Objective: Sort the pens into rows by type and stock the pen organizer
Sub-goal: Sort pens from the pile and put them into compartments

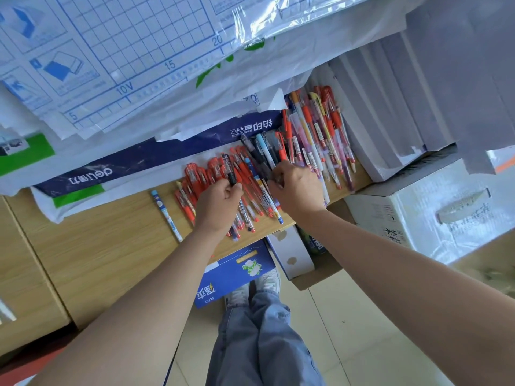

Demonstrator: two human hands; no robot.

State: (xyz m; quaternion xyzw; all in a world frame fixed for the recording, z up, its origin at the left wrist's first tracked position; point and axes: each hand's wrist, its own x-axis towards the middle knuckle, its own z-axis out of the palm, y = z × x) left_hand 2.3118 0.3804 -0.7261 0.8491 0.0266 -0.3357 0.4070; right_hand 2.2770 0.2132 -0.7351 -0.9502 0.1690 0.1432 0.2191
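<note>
— Where do the pens sit on your feed?

— I see them fanned out side by side over the right part of the desk (111, 246). A pile of red pens (199, 176) lies at the left of the spread. A group of dark-capped pens (259, 151) is in the middle. A mixed bunch of patterned pens (315, 135) is at the far right, just beside a stack of paper reams (390, 112).

— And the hands?

— The left hand (220, 203) is clenched round a black pen (231, 172), and one end of the pen sticks out of the fist above the red pile. The right hand (298, 188) rests on the dark-capped group with its fingers curled down among them. I cannot tell whether it actually grips one.

— Anything lying apart?

— One blue patterned pen (167, 215) lies alone on the bare wood, left of the red pile.

— What else is around?

— A blue-and-white package (125, 168) lies along the far side, next to the pens, with large gridded sheets (125, 51) overlapping it. On the near side, below the desk edge, I see a blue box (237, 271). A plastic-wrapped carton (418, 218) is on the right.
</note>
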